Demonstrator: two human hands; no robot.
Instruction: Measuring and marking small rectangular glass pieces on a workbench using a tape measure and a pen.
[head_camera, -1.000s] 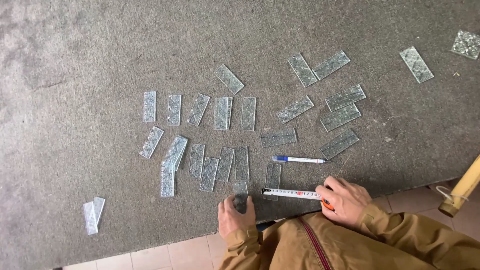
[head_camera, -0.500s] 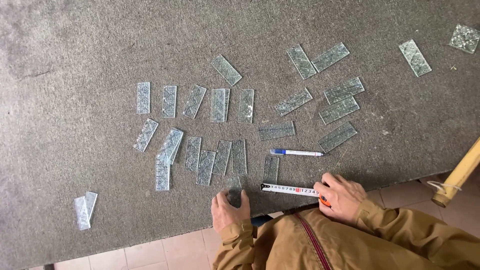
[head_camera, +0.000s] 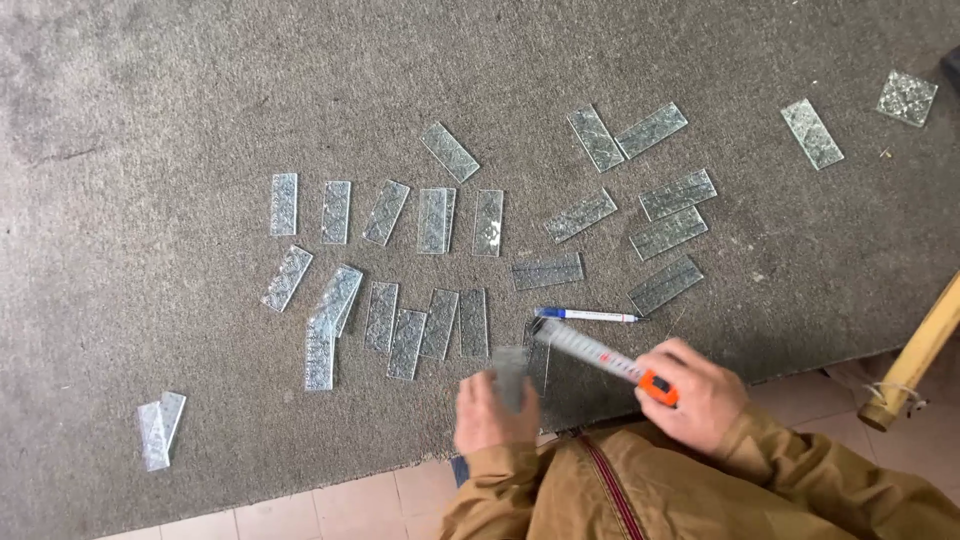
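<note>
At the lower middle of the frame, the left hand (head_camera: 488, 415) grips a small glass strip (head_camera: 510, 372) lifted off the grey carpet (head_camera: 150, 90), while the right hand (head_camera: 700, 392) grasps a tape measure (head_camera: 600, 352) angled toward it, apparently for sizing, beside a pen (head_camera: 588, 316).

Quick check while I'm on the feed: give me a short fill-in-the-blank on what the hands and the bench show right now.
1. The left hand holds a small strip of patterned ____ above the grey carpet.
2. The right hand holds a tape measure whose case is ____.
3. Just beyond the tape lies a pen with a ____ cap.
4. The jacket sleeve is ____ in colour.

Missing words: glass; orange; blue; brown
</note>
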